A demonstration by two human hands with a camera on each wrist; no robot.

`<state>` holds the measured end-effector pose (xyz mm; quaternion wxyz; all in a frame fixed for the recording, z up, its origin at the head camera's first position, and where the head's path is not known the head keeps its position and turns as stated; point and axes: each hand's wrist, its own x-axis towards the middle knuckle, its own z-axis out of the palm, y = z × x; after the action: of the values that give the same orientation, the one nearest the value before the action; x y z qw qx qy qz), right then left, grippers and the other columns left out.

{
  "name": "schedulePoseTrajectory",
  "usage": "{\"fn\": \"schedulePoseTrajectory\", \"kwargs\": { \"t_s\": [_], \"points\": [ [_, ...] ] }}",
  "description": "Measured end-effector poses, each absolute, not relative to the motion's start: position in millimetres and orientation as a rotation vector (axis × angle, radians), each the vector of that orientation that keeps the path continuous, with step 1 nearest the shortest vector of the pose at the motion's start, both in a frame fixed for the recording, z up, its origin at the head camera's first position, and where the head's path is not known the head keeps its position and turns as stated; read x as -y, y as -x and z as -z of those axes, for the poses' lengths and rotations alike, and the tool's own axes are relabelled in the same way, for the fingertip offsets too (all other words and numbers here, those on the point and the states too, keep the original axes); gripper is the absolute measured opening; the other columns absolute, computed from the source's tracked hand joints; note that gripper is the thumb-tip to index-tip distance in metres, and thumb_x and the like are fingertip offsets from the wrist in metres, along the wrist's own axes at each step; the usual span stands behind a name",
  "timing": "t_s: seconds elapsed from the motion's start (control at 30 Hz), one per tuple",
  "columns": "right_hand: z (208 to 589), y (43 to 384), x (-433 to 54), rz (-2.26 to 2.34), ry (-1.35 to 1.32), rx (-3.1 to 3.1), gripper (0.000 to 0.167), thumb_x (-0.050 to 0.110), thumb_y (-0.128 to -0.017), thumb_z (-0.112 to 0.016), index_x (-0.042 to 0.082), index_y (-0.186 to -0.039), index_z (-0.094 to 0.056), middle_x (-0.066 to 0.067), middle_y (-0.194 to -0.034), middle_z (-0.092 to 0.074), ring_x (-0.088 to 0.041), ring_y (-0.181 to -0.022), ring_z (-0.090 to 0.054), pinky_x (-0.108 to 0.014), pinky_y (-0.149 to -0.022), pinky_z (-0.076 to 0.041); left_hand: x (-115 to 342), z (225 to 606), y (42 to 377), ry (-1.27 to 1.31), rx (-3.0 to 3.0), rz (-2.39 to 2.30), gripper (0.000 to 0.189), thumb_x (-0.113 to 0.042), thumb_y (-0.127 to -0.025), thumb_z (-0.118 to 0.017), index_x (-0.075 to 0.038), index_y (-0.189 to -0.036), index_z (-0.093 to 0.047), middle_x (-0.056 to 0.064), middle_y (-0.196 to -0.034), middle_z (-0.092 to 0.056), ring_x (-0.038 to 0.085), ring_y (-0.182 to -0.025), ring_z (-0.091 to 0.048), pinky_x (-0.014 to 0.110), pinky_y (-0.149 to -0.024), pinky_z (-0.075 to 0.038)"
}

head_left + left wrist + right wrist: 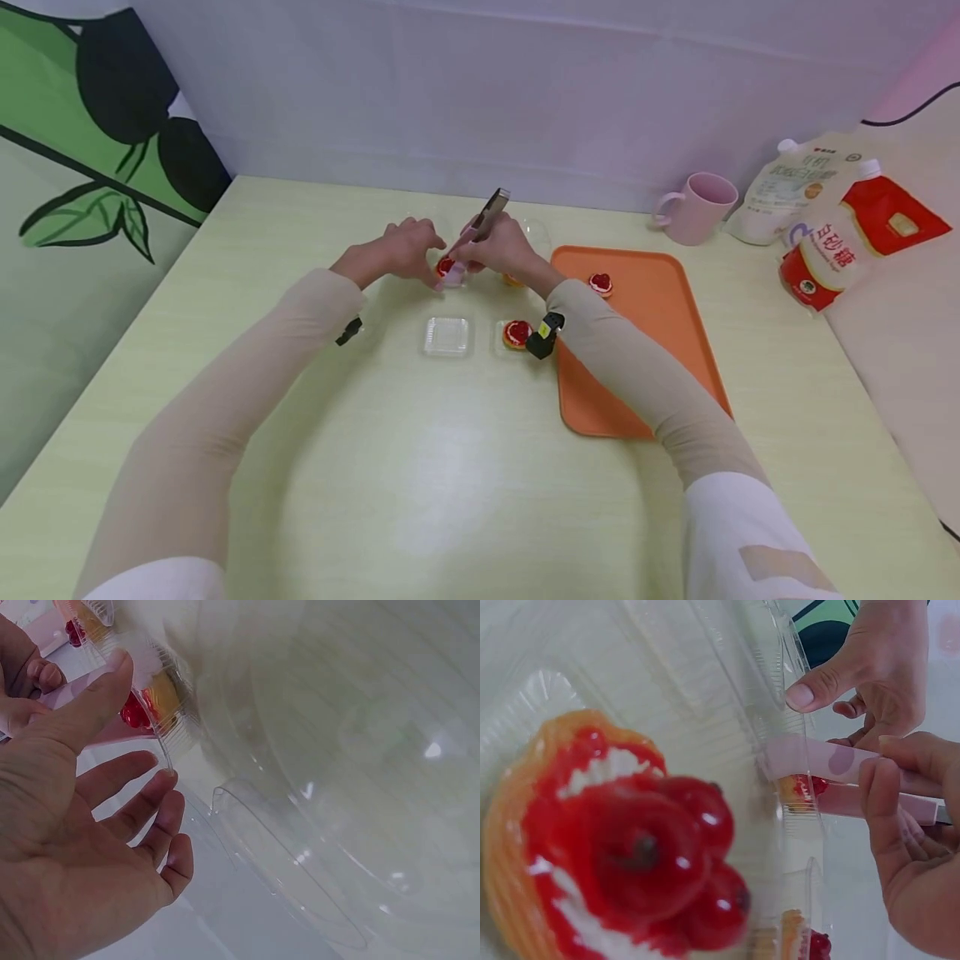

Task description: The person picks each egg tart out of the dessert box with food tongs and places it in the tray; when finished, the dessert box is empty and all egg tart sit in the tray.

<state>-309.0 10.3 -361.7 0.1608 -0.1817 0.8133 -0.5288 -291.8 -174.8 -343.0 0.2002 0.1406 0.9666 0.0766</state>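
My right hand [504, 246] grips tongs [491, 212] with a metal handle and pink tips. Between those tips, inside a clear plastic box, is a small red-berry tart [802, 784]. On the other side, my left hand [405, 248] pinches the rim of this clear plastic box [184, 724] between thumb and fingers. Close to my right wrist sits another berry tart [516, 334] in its own clear box. A further tart [512, 281] is partly hidden by my right hand. An empty clear box [447, 337] stands in front of my hands.
An orange tray [660, 287] lies at the right under my right forearm, with one berry tart [600, 284] on it. Behind it stand a pink mug [701, 208], a white pouch [787, 196] and a red-and-white sugar bag [843, 246]. A curtain closes off the table's back edge.
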Motion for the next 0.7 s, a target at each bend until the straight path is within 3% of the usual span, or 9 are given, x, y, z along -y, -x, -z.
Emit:
{"fn": "schedulePoseTrajectory", "kwargs": {
  "t_s": [0.37, 0.7],
  "points": [
    [367.0, 306.3, -8.6, 1.556, 0.518, -2.351, 0.021, 0.006, -0.084, -0.076, -0.002, -0.1, -0.065, -0.019, -0.091, -0.074, -0.013, -0.062, -0.069, -0.044, -0.074, -0.06, 175.1, 342.2, 291.3, -0.414, -2.712, -0.227, 0.078, -0.035, -0.081, -0.083, 0.0, -0.143, -0.051, 0.021, -0.135, -0.049, 0.038, -0.122, -0.043, 0.052, -0.097, -0.034],
    [359.9, 301.9, -12.3, 1.584, 0.527, -2.348, 0.025, 0.009, -0.085, -0.077, 0.0, -0.104, -0.065, -0.018, -0.094, -0.074, -0.018, -0.068, -0.071, -0.04, -0.073, -0.061, 175.8, 340.9, 290.8, -0.402, -2.705, -0.227, 0.077, -0.036, -0.082, -0.082, -0.001, -0.143, -0.052, 0.02, -0.132, -0.049, 0.037, -0.12, -0.044, 0.052, -0.098, -0.034]
  ]
}}
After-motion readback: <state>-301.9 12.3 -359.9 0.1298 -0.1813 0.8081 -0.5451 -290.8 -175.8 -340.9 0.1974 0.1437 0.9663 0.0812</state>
